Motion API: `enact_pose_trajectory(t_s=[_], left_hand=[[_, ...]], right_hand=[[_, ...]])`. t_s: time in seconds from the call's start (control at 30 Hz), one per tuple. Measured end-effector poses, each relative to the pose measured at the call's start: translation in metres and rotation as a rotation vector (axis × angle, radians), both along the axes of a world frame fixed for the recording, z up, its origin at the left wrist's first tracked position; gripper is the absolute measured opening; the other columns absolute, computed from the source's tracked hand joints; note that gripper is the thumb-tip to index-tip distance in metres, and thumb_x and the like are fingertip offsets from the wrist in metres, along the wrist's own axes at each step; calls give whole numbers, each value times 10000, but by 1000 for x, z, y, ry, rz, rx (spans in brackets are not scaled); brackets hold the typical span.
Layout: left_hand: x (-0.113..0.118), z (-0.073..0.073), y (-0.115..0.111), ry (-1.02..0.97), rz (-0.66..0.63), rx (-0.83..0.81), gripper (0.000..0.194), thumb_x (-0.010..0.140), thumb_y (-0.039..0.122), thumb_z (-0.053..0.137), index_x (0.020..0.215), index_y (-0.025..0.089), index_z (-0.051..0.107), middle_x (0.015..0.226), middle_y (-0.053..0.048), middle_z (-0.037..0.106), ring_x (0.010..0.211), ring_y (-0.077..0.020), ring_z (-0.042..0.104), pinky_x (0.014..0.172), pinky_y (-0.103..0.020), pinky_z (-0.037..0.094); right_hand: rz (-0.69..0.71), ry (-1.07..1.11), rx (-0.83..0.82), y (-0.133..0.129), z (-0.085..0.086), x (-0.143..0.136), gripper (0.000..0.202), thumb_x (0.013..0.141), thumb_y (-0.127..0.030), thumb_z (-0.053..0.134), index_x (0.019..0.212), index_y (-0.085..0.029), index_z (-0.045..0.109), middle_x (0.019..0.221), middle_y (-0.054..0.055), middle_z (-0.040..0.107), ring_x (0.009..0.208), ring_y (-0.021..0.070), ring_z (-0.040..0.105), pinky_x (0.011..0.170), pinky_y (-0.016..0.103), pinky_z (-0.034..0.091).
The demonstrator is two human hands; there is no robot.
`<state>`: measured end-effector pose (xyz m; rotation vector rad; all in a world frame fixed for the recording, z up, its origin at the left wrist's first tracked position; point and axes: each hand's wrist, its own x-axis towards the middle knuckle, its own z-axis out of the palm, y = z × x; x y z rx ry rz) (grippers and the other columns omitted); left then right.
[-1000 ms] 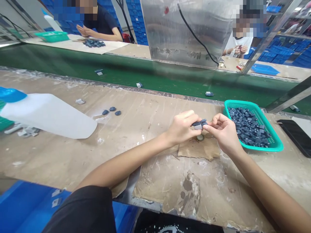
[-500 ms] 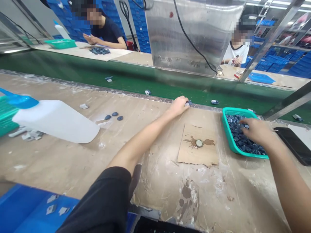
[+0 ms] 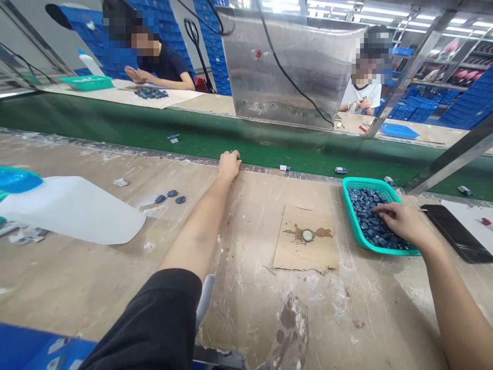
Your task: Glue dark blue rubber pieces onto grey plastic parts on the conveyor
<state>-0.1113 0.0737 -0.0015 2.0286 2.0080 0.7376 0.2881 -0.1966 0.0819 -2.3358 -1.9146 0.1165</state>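
My left hand [image 3: 230,163] reaches to the edge of the green belt [image 3: 204,141], its fingers curled over a small dark piece that is mostly hidden. My right hand [image 3: 400,221] is over the green basket [image 3: 351,221], thumb and forefinger together at the dark blue pieces [image 3: 367,210] that fill it; whether one is pinched cannot be made out. Between my arms a metal cap [image 3: 307,235] lies on a wet-stained cardboard square [image 3: 292,257]. Small pieces with pale blocks, one of them near the belt's edge [image 3: 285,168], lie along the belt.
A large white bottle [image 3: 77,208] lies at the left, near three dark pieces [image 3: 171,194] and a pale piece [image 3: 120,182]. A black phone [image 3: 458,231] is right of the basket. Two people sit across the belt. A metal post [image 3: 408,67] slants at the right.
My left hand has moved left along the belt's edge, and a pale-and-dark piece now lies near where it was. My right hand stays at the basket. The view has shifted slightly.
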Motion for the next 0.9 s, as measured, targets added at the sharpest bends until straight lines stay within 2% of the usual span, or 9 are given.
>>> enact_pose_trajectory(t_s=[0.1, 0.17, 0.27, 0.37, 0.53, 0.63, 0.7, 0.8, 0.9], left_hand=[[8, 1, -9, -218, 34, 66, 233, 833, 117, 449, 1037, 152, 555, 998, -105, 582, 971, -206, 552, 910, -335, 407], [20, 6, -22, -638, 46, 58, 291, 827, 85, 445, 1103, 163, 487, 920, -59, 594, 833, -134, 586, 853, -285, 451], [39, 20, -54, -1302, -19, -118, 344, 767, -8, 471, 1077, 140, 469, 833, -31, 588, 714, -75, 587, 802, -231, 487], [53, 36, -94, -1606, -112, -343, 268, 730, -60, 462, 941, 95, 523, 777, -44, 588, 738, -82, 602, 841, -224, 491], [61, 52, -149, -1677, -235, -588, 287, 748, -44, 466, 996, 79, 542, 798, -64, 613, 767, -107, 626, 920, -253, 474], [62, 53, -166, -1625, -279, -667, 321, 742, -54, 492, 1022, 95, 542, 801, -53, 621, 763, -105, 635, 929, -249, 468], [62, 52, -171, -1609, -297, -702, 305, 751, -59, 496, 1002, 107, 544, 796, -43, 623, 761, -102, 641, 901, -232, 478], [65, 51, -177, -1626, -332, -779, 183, 793, -16, 505, 906, 118, 553, 789, -31, 622, 744, -102, 644, 827, -216, 503], [69, 49, -182, -1583, -367, -882, 83, 819, 48, 531, 850, 125, 544, 771, -38, 624, 699, -108, 646, 680, -201, 512]], right_hand=[[52, -28, -60, 2, -1, 5, 298, 697, -231, 499, 906, -133, 688, 651, 60, 617, 562, 196, 555, 499, 292, 415], [65, -80, -82, 5, 0, 7, 283, 682, -234, 525, 894, -144, 690, 597, 43, 597, 545, 194, 550, 490, 289, 402], [74, -130, -85, 12, 4, 7, 254, 665, -220, 548, 870, -167, 689, 557, 23, 590, 528, 186, 550, 487, 280, 397], [110, -141, -108, 17, 8, 6, 284, 650, -193, 553, 900, -189, 686, 590, 13, 615, 543, 175, 565, 485, 262, 404], [129, -103, -212, 23, 12, 12, 239, 640, -193, 591, 856, -193, 694, 660, 17, 648, 615, 181, 595, 528, 259, 441], [111, -44, -277, 25, 17, 17, 194, 630, -146, 577, 784, -185, 689, 704, 28, 662, 668, 196, 613, 584, 281, 461], [59, 7, -252, 21, 21, 18, 170, 627, -133, 560, 740, -182, 677, 693, 35, 655, 678, 209, 614, 617, 308, 466], [-21, 329, -95, 9, 25, 8, 156, 640, -196, 580, 782, -188, 644, 687, 32, 639, 689, 216, 618, 651, 333, 481], [12, 771, 65, -5, 24, -17, 309, 630, -307, 661, 919, -201, 633, 789, 27, 628, 675, 183, 599, 646, 317, 487]])
